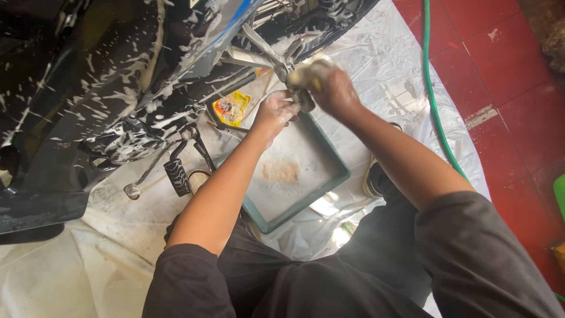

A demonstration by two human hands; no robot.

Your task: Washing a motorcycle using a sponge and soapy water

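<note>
While soapy black motorcycle stands alongside, my right hand clenched on yellow foamy sponge; left hand grip indiscernible, above green rectangular suds tray.

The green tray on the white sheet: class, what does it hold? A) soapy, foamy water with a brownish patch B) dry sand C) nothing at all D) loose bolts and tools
A: the green tray, under the left hand and the right hand that grips a sponge, is filled with white foamy water showing a brownish patch in the middle.
</note>
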